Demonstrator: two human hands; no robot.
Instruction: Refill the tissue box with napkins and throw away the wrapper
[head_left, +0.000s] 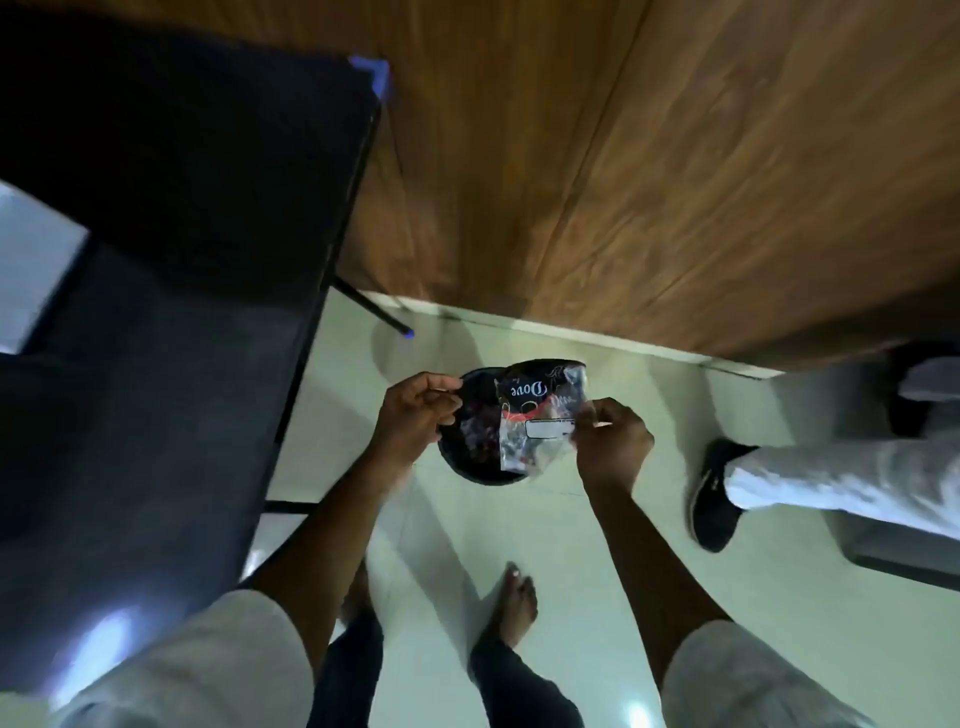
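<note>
A clear plastic wrapper (535, 415) with dark print and a white label hangs stretched between both my hands. My left hand (415, 415) pinches its left edge and my right hand (610, 441) pinches its right edge. Directly below the wrapper stands a round black bin (470, 467) on the pale floor, with scraps inside it. The tissue box and the napkins are out of view.
A black table (171, 260) fills the left side, one leg ending near the bin. A wooden wall panel (649, 171) rises behind the bin. Another person's leg in pale trousers and a dark shoe (714, 499) stands at the right. My bare feet (511, 603) are below.
</note>
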